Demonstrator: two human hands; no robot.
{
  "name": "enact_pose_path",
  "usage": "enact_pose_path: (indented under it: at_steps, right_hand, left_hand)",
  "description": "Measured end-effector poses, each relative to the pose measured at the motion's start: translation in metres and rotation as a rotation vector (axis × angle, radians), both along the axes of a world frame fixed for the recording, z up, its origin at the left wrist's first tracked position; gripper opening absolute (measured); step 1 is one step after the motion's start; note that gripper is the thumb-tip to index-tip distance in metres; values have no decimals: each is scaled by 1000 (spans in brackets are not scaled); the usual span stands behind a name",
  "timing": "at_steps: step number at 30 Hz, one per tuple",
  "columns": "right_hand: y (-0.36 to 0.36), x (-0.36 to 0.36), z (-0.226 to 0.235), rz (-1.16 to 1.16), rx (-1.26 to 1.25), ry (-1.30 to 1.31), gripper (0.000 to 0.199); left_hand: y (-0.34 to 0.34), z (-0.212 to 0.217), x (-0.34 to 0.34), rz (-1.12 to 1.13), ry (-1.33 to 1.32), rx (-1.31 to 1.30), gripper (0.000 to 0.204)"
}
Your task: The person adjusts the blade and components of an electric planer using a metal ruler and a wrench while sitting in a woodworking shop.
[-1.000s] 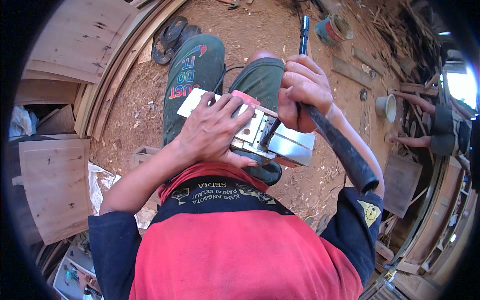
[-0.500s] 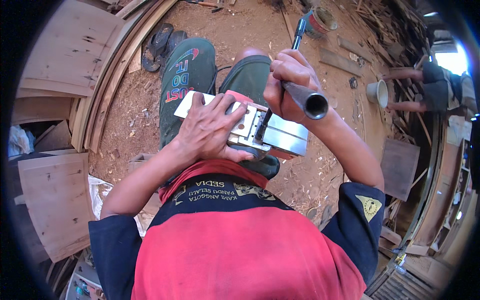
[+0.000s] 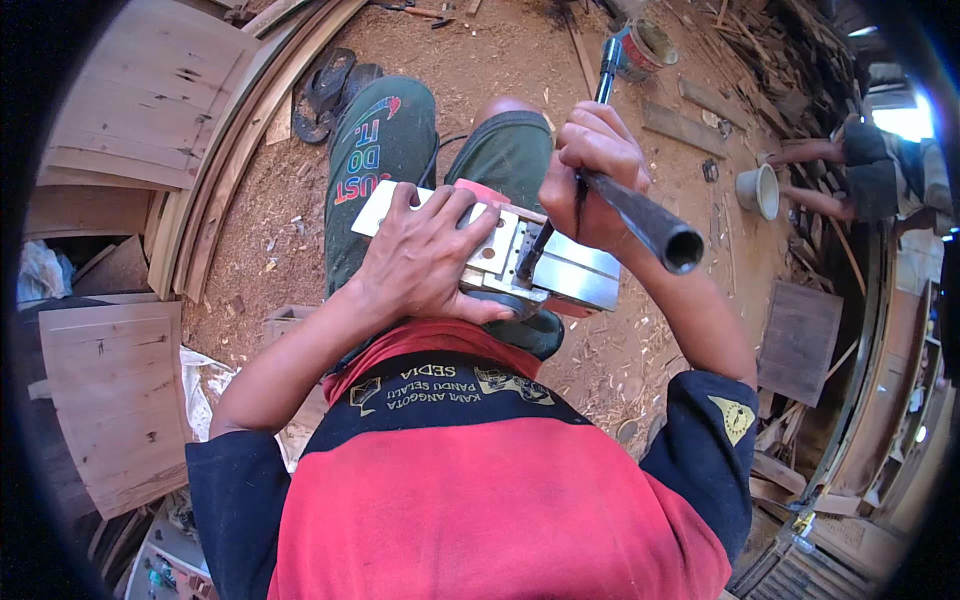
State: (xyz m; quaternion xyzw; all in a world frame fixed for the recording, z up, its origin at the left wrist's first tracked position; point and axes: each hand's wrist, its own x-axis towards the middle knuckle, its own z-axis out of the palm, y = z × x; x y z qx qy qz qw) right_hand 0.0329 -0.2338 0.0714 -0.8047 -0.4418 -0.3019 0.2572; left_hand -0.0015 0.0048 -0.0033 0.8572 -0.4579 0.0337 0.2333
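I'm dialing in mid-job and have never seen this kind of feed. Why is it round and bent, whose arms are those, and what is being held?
The picture comes from a wide fisheye camera on the person's head, looking down, so straight edges curve. Both forearms are the wearer's own. The left hand presses down on an upturned electric planer resting on the lap. The right hand grips a dark tubular tool whose tip meets the planer's metal sole. The sawdust floor holds wooden panels, sandals and scrap wood. Another person crouches by a white cup at the right.

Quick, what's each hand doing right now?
Left hand: open, spread flat on the electric planer.
Right hand: closed around a dark tubular tool.
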Motion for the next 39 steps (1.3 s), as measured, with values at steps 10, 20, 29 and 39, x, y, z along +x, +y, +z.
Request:
enact_pose_path:
  at_steps: [10,20,29,39]
  right_hand:
    - [-1,-1,-3,-56,14,35,31]
    - [-10,3,5,-127,-105,71,41]
    - [-41,24,11,-88,543,-169,18]
    - [-200,-48,-181,-1415,903,188,21]
  left_hand:
    - [-4,0,2,23,31,30,111]
    - [-7,8,9,-30,133,115,118]
    - [1,9,2,-30,93,38,111]
    - [-3,-10,-34,16,38,-412,73]
